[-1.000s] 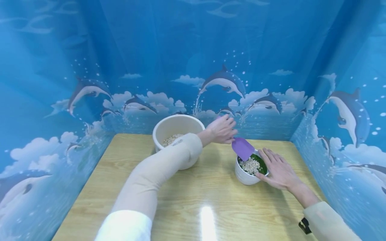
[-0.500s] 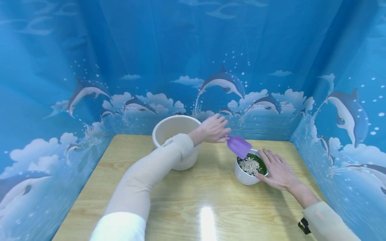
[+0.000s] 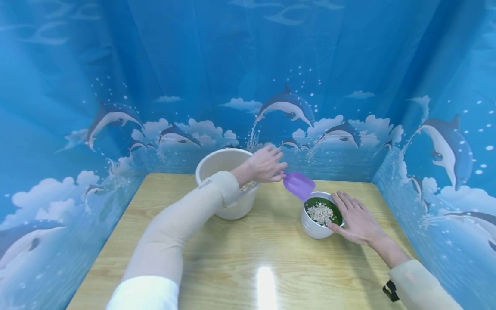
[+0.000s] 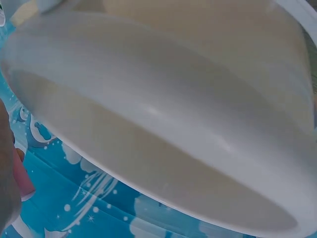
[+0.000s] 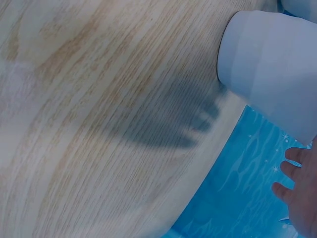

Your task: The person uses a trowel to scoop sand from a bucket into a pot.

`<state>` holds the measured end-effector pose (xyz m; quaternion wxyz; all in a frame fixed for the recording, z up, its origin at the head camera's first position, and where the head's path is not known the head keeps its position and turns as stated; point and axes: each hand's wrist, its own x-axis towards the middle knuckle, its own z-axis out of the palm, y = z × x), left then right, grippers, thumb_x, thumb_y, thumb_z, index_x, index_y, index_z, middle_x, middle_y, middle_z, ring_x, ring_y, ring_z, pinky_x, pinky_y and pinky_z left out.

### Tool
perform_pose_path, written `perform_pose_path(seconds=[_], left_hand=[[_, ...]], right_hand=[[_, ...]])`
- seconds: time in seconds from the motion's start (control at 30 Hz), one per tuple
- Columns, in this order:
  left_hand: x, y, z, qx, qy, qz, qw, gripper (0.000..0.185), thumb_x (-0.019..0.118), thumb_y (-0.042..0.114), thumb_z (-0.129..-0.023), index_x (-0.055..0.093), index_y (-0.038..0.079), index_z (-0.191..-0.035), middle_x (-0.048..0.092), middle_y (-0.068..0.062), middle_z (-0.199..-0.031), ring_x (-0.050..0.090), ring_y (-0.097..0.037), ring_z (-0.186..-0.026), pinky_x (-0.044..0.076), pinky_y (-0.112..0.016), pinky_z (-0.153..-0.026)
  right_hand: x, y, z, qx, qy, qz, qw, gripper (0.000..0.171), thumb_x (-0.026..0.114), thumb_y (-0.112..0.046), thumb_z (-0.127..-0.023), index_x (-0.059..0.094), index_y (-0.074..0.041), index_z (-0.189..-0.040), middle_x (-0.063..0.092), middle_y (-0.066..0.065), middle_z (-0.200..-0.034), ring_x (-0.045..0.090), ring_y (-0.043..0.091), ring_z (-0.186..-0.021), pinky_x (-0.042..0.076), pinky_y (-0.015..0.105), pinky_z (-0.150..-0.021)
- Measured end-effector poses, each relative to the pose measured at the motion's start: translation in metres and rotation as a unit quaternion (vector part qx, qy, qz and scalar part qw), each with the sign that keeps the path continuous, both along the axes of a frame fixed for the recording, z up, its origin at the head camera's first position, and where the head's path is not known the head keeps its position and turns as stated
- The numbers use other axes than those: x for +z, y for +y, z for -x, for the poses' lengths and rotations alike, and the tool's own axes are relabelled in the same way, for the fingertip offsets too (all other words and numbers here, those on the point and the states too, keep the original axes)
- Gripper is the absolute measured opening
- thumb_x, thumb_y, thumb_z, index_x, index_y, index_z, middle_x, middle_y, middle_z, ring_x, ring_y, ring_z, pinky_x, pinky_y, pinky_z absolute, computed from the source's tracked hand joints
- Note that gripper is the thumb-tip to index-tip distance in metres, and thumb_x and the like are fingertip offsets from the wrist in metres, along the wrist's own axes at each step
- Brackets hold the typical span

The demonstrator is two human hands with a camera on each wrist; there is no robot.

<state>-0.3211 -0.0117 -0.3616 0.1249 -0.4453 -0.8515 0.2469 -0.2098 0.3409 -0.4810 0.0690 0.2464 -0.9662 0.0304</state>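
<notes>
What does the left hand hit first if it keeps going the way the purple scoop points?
Likely the small white cup of grain: the left hand holds the purple scoop aimed down-right at its near rim, with the right hand beyond. Depth is uncertain.

The setting is a staged recording booth, not a lived-in room. A blue fabric backdrop (image 3: 240,64) printed with dolphins and clouds encloses the work area on three sides, with visible folds. It surrounds a small wood-grain table (image 3: 248,254). Overhead lighting produces a bright glare spot on the tabletop.
</notes>
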Motion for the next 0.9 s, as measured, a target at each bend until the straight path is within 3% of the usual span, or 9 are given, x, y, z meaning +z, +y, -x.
perform_pose_path(seconds=[0.23,0.37,0.7,0.9], left_hand=[[0.001,-0.011,0.002,0.003,-0.012,-0.020,0.9997,0.055,0.029,0.060,-0.110,0.061,0.022,-0.132,0.062,-0.012,-0.146,0.055,-0.030,-0.138,0.043,-0.048,-0.119],[0.003,-0.019,0.002,0.016,-0.024,-0.021,0.9994,0.056,0.028,0.061,-0.110,0.060,0.022,-0.136,0.056,-0.013,-0.155,0.053,-0.030,-0.140,0.045,-0.047,-0.115],[0.008,-0.040,0.002,0.025,-0.033,-0.036,0.9985,0.052,0.029,0.058,-0.111,0.062,0.022,-0.126,0.066,-0.005,-0.127,0.060,-0.023,-0.119,0.050,-0.043,-0.103],[0.008,-0.059,0.003,0.040,-0.044,-0.037,0.9975,0.050,0.030,0.058,-0.111,0.062,0.021,-0.123,0.065,-0.007,-0.128,0.060,-0.025,-0.121,0.050,-0.045,-0.105]], right_hand=[[0.001,0.000,0.000,0.000,-0.003,0.001,1.000,0.097,0.062,-0.062,-0.096,0.028,0.001,-0.162,0.031,0.032,-0.167,0.034,0.053,-0.153,0.031,0.071,-0.121],[0.003,0.000,0.000,0.001,-0.002,0.000,1.000,0.097,0.062,-0.062,-0.096,0.029,0.001,-0.162,0.030,0.032,-0.167,0.034,0.053,-0.153,0.031,0.071,-0.121],[0.013,-0.009,0.002,0.008,-0.006,0.006,1.000,0.100,0.062,-0.064,-0.096,0.023,-0.004,-0.166,0.029,0.029,-0.170,0.032,0.051,-0.155,0.030,0.069,-0.123],[0.021,-0.021,0.003,0.013,-0.004,0.003,1.000,0.102,0.062,-0.065,-0.096,0.023,-0.004,-0.166,0.027,0.028,-0.171,0.031,0.049,-0.156,0.029,0.067,-0.124]])
